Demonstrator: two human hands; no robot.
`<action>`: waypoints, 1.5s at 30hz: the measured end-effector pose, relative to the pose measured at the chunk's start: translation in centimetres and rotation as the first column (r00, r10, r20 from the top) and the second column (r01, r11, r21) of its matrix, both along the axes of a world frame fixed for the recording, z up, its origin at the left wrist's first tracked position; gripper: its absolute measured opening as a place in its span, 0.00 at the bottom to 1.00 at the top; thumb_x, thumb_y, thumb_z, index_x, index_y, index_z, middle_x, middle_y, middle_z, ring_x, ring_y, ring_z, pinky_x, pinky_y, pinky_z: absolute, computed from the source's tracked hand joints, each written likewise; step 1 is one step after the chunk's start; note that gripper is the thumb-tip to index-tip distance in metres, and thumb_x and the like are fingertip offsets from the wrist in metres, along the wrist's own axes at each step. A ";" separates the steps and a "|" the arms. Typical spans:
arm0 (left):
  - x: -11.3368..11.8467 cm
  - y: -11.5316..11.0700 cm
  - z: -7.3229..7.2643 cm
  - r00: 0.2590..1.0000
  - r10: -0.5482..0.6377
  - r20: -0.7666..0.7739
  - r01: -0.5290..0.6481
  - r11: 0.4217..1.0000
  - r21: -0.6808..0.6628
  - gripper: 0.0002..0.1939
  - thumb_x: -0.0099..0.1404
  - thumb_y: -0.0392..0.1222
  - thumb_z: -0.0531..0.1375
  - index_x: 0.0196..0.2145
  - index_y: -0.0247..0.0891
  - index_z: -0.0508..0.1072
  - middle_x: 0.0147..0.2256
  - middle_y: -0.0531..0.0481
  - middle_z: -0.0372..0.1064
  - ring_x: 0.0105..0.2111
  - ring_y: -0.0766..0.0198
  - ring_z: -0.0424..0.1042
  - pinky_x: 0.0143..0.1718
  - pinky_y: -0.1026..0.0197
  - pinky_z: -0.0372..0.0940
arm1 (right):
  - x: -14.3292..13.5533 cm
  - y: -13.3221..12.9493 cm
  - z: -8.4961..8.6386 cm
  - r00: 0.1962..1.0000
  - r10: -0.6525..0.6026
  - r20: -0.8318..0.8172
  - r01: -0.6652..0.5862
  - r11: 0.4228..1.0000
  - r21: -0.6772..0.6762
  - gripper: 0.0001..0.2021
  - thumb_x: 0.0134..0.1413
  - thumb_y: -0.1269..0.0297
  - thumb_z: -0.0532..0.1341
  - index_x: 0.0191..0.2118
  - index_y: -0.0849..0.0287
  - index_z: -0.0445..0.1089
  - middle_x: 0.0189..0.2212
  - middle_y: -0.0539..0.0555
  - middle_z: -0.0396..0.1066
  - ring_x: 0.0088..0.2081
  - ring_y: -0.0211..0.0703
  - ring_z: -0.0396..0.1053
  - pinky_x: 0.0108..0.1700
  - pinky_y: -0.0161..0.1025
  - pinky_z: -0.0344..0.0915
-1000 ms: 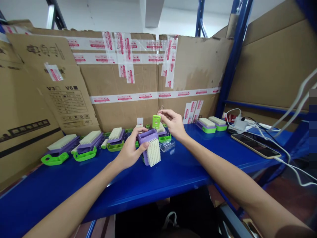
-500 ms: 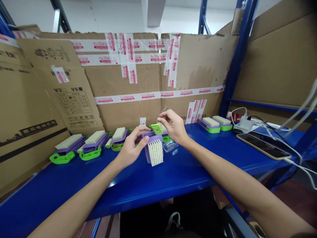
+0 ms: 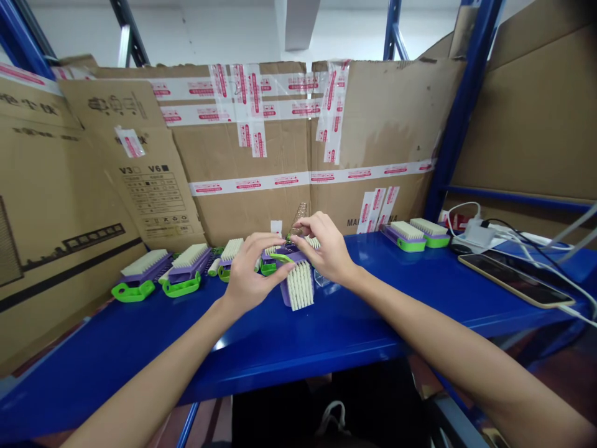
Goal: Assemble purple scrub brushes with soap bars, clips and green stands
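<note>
**Purple scrub brush (image 3: 301, 286) in left hand (image 3: 249, 274)**

Thumb and fingers, part-closed, clasp it between the desk's (image 3: 382, 317) front and back edges. The right hand's (image 3: 329, 252) fingertips bunch beside a coil spring (image 3: 301, 213); their hold is hidden.

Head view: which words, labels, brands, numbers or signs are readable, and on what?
"V3", empty checkbox: left cardboard flap.
"V6", filled checkbox: same flap.
"MA" and "NA", tape strips between: right-hand back panel.
Too small or blurred: the flap's other markings; red print on the white tape; characters on the left carton.
Held brush: no lettering visible.
</note>
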State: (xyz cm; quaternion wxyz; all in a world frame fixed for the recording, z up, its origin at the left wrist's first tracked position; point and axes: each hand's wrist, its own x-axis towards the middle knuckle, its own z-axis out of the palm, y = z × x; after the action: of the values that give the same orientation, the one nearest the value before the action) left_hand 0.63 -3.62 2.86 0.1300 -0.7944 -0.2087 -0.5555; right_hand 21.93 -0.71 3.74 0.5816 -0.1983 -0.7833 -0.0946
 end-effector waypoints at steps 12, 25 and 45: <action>-0.3 0.7 -1.0 0.928 0.038 0.371 0.008 0.993 -0.121 0.13 0.77 0.52 0.62 0.51 0.42 0.73 0.43 0.48 0.78 0.43 0.59 0.80 0.52 0.51 0.75 | 0.0 -0.5 -0.1 0.998 -0.066 0.011 0.065 0.995 0.082 0.20 0.74 0.64 0.59 0.67 0.45 0.65 0.53 0.60 0.64 0.56 0.55 0.68 0.58 0.57 0.73; -0.2 1.0 0.2 0.880 -0.041 0.473 0.125 0.981 -0.148 0.14 0.79 0.52 0.59 0.53 0.41 0.73 0.48 0.45 0.78 0.45 0.61 0.79 0.48 0.57 0.75 | 0.8 -0.2 0.4 0.990 -0.138 -0.007 0.136 0.969 0.207 0.22 0.74 0.65 0.60 0.68 0.44 0.63 0.56 0.59 0.70 0.58 0.56 0.70 0.60 0.60 0.72; 0.4 1.1 0.0 0.873 0.027 0.487 0.119 0.957 -0.265 0.24 0.82 0.56 0.54 0.69 0.51 0.61 0.48 0.46 0.75 0.29 0.67 0.70 0.30 0.61 0.74 | 0.5 0.0 1.1 0.993 -0.118 -0.020 0.120 0.989 0.086 0.28 0.74 0.60 0.59 0.74 0.45 0.54 0.67 0.64 0.62 0.66 0.63 0.64 0.63 0.64 0.70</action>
State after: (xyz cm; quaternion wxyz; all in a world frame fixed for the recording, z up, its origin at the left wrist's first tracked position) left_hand 1.08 -2.53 2.81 -0.0563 -0.6445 -0.2936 -0.7037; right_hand 22.44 -0.74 4.82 0.5888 -0.2198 -0.7608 -0.1616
